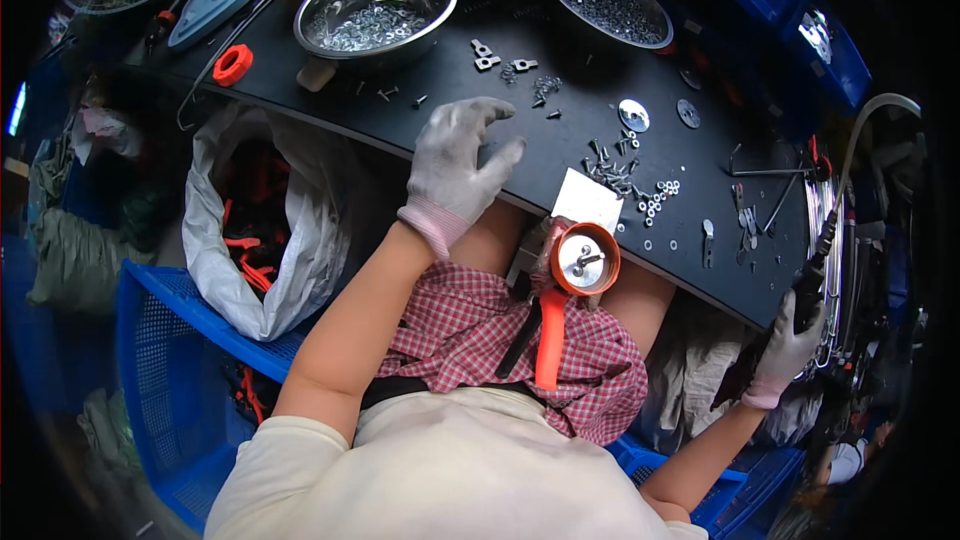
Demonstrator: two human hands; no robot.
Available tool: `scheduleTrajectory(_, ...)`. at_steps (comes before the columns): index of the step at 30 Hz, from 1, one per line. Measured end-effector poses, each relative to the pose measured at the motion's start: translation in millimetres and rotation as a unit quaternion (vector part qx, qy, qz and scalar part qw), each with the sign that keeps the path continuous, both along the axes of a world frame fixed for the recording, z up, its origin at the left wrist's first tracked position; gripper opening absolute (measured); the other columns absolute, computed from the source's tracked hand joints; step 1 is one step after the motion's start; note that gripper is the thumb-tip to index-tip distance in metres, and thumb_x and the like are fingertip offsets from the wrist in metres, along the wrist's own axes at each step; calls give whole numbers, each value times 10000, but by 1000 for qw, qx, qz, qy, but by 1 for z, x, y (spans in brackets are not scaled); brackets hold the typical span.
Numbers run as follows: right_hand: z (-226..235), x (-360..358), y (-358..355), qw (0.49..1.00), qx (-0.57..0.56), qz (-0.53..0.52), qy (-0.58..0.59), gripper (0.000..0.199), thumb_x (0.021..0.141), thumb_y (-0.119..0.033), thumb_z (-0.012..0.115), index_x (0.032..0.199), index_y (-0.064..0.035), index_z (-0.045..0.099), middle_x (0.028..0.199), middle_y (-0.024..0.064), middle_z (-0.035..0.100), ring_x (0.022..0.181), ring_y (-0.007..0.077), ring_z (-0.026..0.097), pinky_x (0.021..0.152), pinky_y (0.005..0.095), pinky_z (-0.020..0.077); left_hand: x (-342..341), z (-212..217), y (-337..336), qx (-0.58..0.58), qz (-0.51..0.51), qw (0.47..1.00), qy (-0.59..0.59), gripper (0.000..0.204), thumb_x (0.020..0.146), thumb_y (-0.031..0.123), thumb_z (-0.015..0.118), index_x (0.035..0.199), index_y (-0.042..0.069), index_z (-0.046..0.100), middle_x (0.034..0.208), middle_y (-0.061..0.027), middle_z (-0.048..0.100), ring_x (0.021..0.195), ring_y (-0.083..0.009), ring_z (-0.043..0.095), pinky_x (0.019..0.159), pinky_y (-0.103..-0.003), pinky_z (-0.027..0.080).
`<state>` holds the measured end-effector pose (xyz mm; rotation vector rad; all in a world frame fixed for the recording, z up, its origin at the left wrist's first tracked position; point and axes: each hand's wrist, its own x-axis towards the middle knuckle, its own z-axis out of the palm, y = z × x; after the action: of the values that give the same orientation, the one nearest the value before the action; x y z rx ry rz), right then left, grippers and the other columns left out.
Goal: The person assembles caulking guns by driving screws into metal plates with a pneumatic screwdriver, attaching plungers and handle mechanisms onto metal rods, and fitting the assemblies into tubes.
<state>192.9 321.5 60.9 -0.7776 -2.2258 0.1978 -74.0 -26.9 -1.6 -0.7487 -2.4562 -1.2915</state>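
My left hand, in a grey glove with a pink cuff, is held over the table's front edge. Its fingers are apart with nothing between them. At the far right, my gloved right hand is closed around a dark tool whose black end leads up to a grey cord; most of the tool is hidden. Between my hands, an orange round-headed part with a long handle sits at the table's edge, over my lap. A metal disc with small fasteners lies inside its round head. Behind it is a white plate.
Three metal bowls of small hardware stand at the back. Loose screws, nuts and washers lie on the dark table. An orange ring lies left, above a white sack. Blue bins stand back right.
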Motion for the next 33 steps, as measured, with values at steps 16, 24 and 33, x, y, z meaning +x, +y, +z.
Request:
scheduleTrajectory(16,-18,-21,66,944,48,-241,-221,484,826,-254,682,1238,-68,509,1190,179,543,1084,356,532,920,434,433,-195,81,-75,-423,-54,895,-132,353,668,81,682,1013,9,673,961,-195,668,919,-312,644,847,-358,484)
scheduleTrajectory(24,-5,-243,49,968,-47,230,-94,232,860,-146,577,1043,-19,640,967,158,642,903,306,630,814,385,486,-192,86,-63,-422,21,896,-137,463,654,69,733,1099,14,620,1064,-187,639,935,-314,629,851,-359,478)
scheduleTrajectory(33,-101,-441,104,830,347,275,-339,315,836,-192,613,1124,-66,641,1112,162,631,1084,337,582,989,423,421,-199,89,-66,-426,-72,872,-232,318,618,104,732,908,-14,675,820,-174,664,798,-258,657,731,-356,514)
